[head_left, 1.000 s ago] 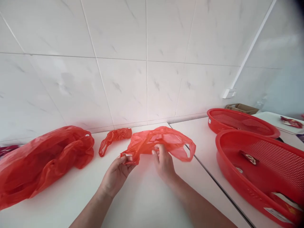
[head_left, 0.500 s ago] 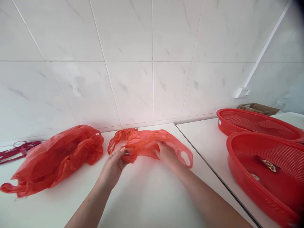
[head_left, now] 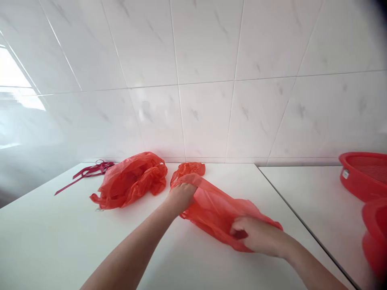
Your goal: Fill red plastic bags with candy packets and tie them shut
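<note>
A thin red plastic bag (head_left: pixel 216 205) is stretched out between my two hands above the white tabletop. My left hand (head_left: pixel 184 195) is at its far left end, closed on the film, with the fingertips hidden under a fold. Near the bag's right end, my right hand (head_left: pixel 249 231) has its fingers curled around the film at the near edge, the thumb bent toward them. Just behind my left hand lies a small crumpled red plastic piece (head_left: pixel 189 168). Farther left rests a larger crumpled red plastic bag (head_left: pixel 133 181).
Dark pink ribbons (head_left: pixel 95 169) lie at the back left of the white table (head_left: pixel 54 237). A seam (head_left: pixel 290 207) crosses the tabletop on the right. Beyond it stand two red plastic baskets (head_left: pixel 355 183), partly out of view. A tiled wall (head_left: pixel 208 117) rises behind.
My view has swung to the left. The bag has been spread longer and more open, my right hand has moved nearer and to the right with it, and my left hand has gone under its film.
</note>
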Demonstrator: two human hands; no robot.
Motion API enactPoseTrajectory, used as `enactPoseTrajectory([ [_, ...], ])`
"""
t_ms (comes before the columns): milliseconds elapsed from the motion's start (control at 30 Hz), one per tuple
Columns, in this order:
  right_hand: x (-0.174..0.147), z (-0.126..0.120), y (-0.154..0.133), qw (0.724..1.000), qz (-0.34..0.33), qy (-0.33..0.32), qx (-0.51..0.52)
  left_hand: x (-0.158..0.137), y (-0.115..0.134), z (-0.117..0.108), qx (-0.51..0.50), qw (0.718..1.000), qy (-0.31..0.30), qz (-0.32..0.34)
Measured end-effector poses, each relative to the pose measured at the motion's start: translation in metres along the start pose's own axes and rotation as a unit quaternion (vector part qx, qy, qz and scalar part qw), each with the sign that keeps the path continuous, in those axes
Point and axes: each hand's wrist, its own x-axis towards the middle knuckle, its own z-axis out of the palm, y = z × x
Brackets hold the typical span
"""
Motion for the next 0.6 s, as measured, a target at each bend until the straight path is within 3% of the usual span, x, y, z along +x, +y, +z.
enactPoseTrajectory([
  [67,-0.006,-0.009,0.007,0.996,-0.001,-0.064,0.053,-0.002,-0.014,-0.002,-0.016,0.999,-0.031,0.014],
  [200,0.01,-0.018,0.023,0.981,0.066,0.066,0.169,-0.009,-0.012,0.006,-0.036,0.995,-0.071,0.059],
  [267,0.025,-0.019,0.034,0.96,0.08,0.071,0.258,-0.01,-0.008,0.013,-0.056,0.992,-0.082,0.079],
  [433,0.04,-0.02,0.059,0.894,-0.012,-0.045,0.445,-0.008,-0.011,0.021,-0.132,0.982,-0.099,0.087],
  [533,0.033,-0.023,0.057,0.865,-0.092,-0.035,0.492,-0.01,-0.014,0.016,-0.14,0.985,-0.083,0.057],
  [600,0.031,-0.023,0.052,0.846,-0.122,0.0,0.518,-0.013,-0.011,0.009,-0.15,0.987,-0.038,0.051],
])
